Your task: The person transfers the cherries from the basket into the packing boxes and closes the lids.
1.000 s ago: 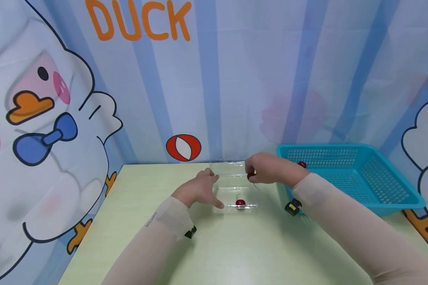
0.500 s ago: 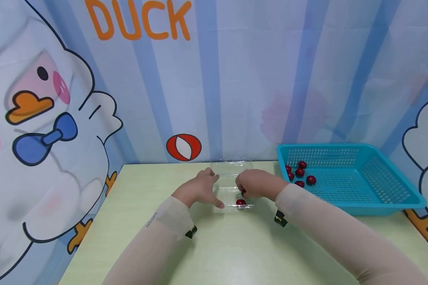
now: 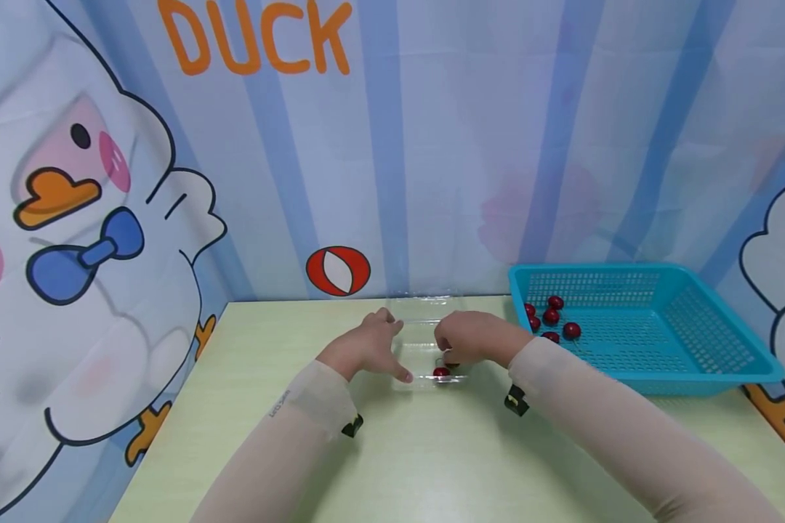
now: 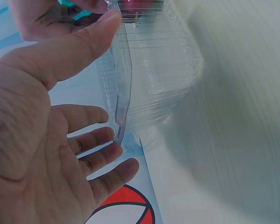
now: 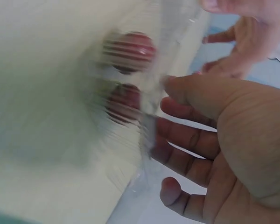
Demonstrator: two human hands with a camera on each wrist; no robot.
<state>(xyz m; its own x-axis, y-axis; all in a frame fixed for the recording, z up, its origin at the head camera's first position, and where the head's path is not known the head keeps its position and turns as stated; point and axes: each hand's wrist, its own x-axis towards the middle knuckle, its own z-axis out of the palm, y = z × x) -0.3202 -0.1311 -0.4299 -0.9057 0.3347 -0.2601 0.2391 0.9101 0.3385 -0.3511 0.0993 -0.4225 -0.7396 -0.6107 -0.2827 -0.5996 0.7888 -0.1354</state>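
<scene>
A clear plastic clamshell box (image 3: 419,356) stands on the table, its hinged lid (image 3: 421,309) raised at the back. My left hand (image 3: 366,345) spans the box's left side, fingers spread and fairly straight. In the left wrist view its thumb (image 4: 91,39) touches the rim. My right hand (image 3: 474,338) reaches over the box's right side. Two cherries lie low in the box: one cherry (image 5: 130,51) and, beside it, a second cherry (image 5: 123,102) below my right fingertips. Those fingers (image 5: 186,135) are loosely bent at the rim, apart from the cherries.
To the right sits a turquoise plastic basket (image 3: 719,327) with several cherries (image 3: 571,331) gathered at its left end. A curtain printed with ducks (image 3: 432,145) hangs behind the pale table (image 3: 419,465).
My right hand has moved left and down from the basket's edge into the box with a cherry, then let go of it beside the first one. My left hand has stayed put.
</scene>
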